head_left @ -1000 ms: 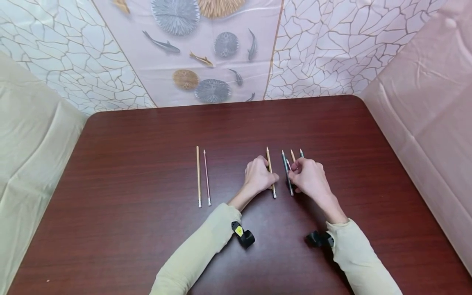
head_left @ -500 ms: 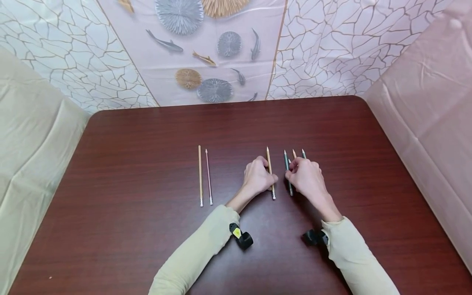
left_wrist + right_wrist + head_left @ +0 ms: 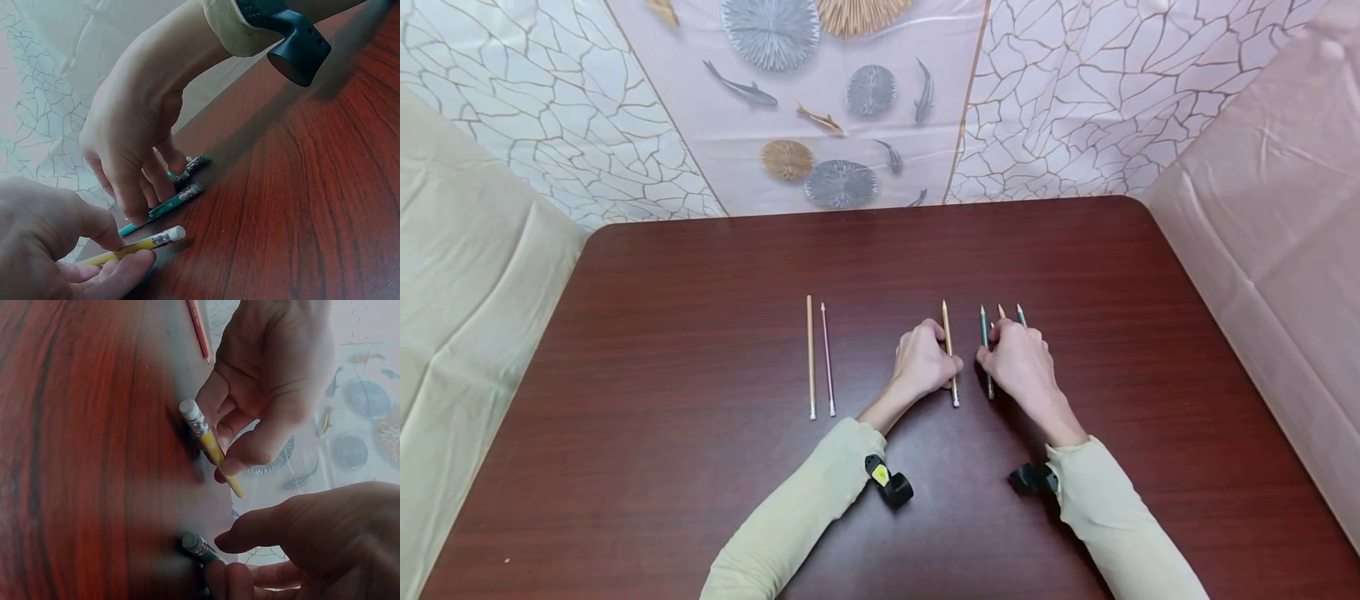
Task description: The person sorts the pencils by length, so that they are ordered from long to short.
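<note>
My left hand (image 3: 922, 360) pinches a yellow pencil (image 3: 948, 337) between thumb and fingers; its white eraser end (image 3: 178, 233) points toward me. Beside it, my right hand (image 3: 1024, 360) has thumb and fingers around a green pencil (image 3: 985, 332), whose eraser end (image 3: 192, 542) shows in the right wrist view. Past that hand poke the tips of a tan pencil (image 3: 1001, 312) and a second green pencil (image 3: 1021, 314); the hand hides their middles. One more light tip peeks out right beside the held green pencil.
To the left lie a tan pencil (image 3: 811, 358) with no sharpened point and a thin pink pencil (image 3: 828, 358), side by side. All rest on a dark red-brown wooden table (image 3: 685, 467). Patterned cloth (image 3: 842, 133) hangs behind the far edge.
The green pencil in my right hand has straightened, its eraser end swinging left. The right hand has shifted slightly left. My left hand keeps its hold on the yellow pencil.
</note>
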Available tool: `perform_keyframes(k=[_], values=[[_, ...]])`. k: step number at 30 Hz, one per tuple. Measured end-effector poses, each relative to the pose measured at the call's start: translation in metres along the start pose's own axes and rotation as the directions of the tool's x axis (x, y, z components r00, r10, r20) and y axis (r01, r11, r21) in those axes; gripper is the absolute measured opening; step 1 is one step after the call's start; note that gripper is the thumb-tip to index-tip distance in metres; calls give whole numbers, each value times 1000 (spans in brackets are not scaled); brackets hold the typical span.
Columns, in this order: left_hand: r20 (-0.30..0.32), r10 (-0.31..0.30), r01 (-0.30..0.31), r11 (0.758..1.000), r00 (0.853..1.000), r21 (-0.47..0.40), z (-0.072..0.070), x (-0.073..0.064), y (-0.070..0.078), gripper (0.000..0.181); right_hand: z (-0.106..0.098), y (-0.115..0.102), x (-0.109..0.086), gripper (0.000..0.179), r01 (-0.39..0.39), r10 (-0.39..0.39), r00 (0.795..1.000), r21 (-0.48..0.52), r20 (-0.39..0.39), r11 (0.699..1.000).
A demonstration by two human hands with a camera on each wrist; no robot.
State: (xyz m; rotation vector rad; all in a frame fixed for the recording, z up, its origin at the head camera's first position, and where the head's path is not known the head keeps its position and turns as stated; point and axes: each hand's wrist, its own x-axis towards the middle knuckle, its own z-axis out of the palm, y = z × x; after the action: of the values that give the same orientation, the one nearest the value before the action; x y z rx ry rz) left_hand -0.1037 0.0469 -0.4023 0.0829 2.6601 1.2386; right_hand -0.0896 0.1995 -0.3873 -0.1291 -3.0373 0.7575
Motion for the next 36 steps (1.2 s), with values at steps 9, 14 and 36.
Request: perform_keyframes(k=[9,14,36], values=[[-16,4,-4,1000,1000,22,-2,0,-2,34,4,-4,3,19,10,-8,999,-50,41,999],[-11,-4,5,1000,1000,25,-3,0,-2,34,4,-6,2,17,2,1,998,-52,58,999],[6,-5,5,1000,1000,-19,-6,-2,-3,34,8,-16,5,19,5,8,994,-119,113,993]])
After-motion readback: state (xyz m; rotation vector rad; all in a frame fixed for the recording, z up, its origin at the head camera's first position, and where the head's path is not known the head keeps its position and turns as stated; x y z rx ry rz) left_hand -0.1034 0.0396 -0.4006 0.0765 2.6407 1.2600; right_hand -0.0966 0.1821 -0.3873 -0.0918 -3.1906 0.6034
